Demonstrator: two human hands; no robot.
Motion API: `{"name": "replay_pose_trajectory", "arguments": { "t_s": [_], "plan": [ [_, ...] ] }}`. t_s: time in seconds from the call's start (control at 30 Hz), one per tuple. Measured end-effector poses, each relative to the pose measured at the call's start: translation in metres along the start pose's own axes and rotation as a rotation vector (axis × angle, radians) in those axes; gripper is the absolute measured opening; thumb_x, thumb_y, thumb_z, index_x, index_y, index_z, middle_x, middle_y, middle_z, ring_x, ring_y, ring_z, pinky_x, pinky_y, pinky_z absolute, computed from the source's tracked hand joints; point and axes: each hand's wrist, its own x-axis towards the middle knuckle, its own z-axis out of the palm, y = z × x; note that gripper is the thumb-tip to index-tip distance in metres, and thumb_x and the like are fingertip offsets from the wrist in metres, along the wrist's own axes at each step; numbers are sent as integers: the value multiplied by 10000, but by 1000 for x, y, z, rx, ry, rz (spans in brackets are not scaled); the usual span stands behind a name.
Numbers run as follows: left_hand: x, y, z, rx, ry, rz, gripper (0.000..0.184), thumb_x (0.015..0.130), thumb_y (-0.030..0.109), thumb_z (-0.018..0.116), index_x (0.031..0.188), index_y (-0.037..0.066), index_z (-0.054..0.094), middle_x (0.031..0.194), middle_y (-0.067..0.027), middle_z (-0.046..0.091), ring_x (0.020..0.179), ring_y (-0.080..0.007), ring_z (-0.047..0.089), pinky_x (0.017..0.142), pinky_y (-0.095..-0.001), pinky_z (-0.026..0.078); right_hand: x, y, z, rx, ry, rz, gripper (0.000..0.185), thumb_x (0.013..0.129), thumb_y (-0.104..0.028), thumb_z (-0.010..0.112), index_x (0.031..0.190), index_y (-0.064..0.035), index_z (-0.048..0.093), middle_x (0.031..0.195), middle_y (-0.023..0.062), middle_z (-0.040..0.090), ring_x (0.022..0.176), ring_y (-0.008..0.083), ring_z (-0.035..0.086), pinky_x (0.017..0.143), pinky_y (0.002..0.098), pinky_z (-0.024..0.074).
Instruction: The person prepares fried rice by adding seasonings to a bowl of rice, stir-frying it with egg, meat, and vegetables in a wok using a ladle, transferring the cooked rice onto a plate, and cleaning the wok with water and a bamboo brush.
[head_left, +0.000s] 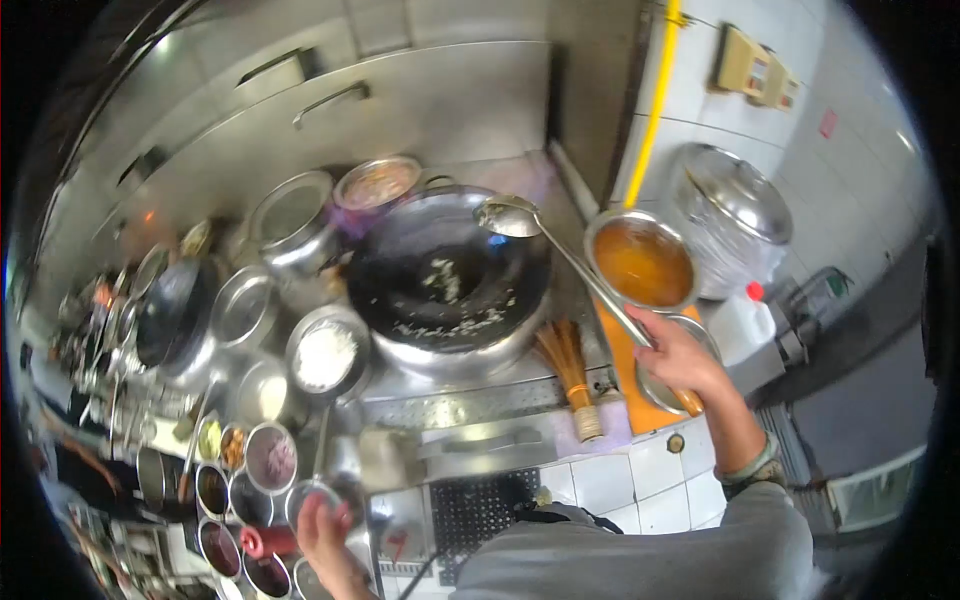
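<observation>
My right hand is wrapped round the handle of a long metal ladle. The ladle's bowl hangs over the right rim of a large black wok, in which small pale pieces lie at the centre and along the near side. At the lower left, my left hand is over a small metal bowl among the containers. Its fingers are blurred, with something reddish beside them, and whether it grips anything cannot be made out.
A pot of orange-brown liquid stands right of the wok, near a lidded pot and a white jug. A bamboo brush lies in front. Left are a white-filled pan and several ingredient containers.
</observation>
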Motion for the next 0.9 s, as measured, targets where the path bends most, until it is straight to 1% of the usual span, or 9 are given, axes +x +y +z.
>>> {"name": "replay_pose_trajectory", "arguments": {
  "t_s": [0.13,0.27,0.37,0.47,0.57,0.6,0.8,0.87,0.9],
  "plan": [
    [-40,15,-48,137,164,80,370,892,207,596,1185,-17,573,1124,-143,605,948,-213,608,857,-317,515,59,-7,49,-29,-110,-124,605,835,-92,556,1408,-44,369,869,120,613,677,209,584,679,332,502],
    [-83,-12,-139,108,390,56,346,893,206,606,1183,17,592,1044,-96,642,883,-167,619,745,-258,515,81,-20,79,397,-170,46,644,825,-78,570,1427,-75,341,733,48,548,482,107,452,400,284,382],
    [-128,-1,-173,122,625,-8,359,904,173,576,1180,-58,575,1098,-132,628,933,-218,642,790,-317,519,87,-35,101,506,-169,96,630,822,-78,582,1412,-95,360,722,1,474,504,93,438,408,264,372],
    [-175,-23,-244,140,826,32,363,912,188,598,1179,-57,583,1047,-126,646,926,-191,643,783,-298,533,136,48,133,1112,-298,-92,483,944,-109,474,1413,-73,361,997,63,606,561,20,422,430,122,330],
    [-227,-72,-329,-24,1118,-14,320,913,202,611,1133,-30,610,919,-84,652,798,-129,622,684,-249,521,109,-21,151,1180,-423,-16,437,1017,-180,355,1424,-32,302,737,-3,372,479,42,348,400,141,360],
    [-243,-92,-359,-99,1203,-8,299,910,208,616,1107,-16,623,880,-72,651,751,-117,614,640,-233,510,72,-60,159,1090,-329,125,518,892,-291,580,1336,-69,435,720,1,492,466,109,385,416,267,370],
    [-344,-214,-567,-495,1923,-40,270,873,224,651,990,-17,621,776,-96,645,663,-169,628,529,-244,499,-27,-160,224,1492,-1042,-94,384,945,-95,448,1323,-32,417,753,17,479,476,62,381,395,227,359],
    [-358,-205,-605,-632,1954,-79,282,868,219,655,969,-40,612,783,-123,649,645,-186,629,520,-251,502,-71,-191,244,1323,-926,-66,409,956,-134,453,1349,-38,393,767,25,491,474,66,386,389,222,357],
    [-367,-202,-617,-752,1971,-124,295,862,213,660,949,-64,602,790,-150,653,627,-202,630,511,-258,504,-126,-234,261,1023,-306,71,347,973,-167,432,1284,-13,422,771,30,497,459,82,370,371,221,329]
  ]
}}
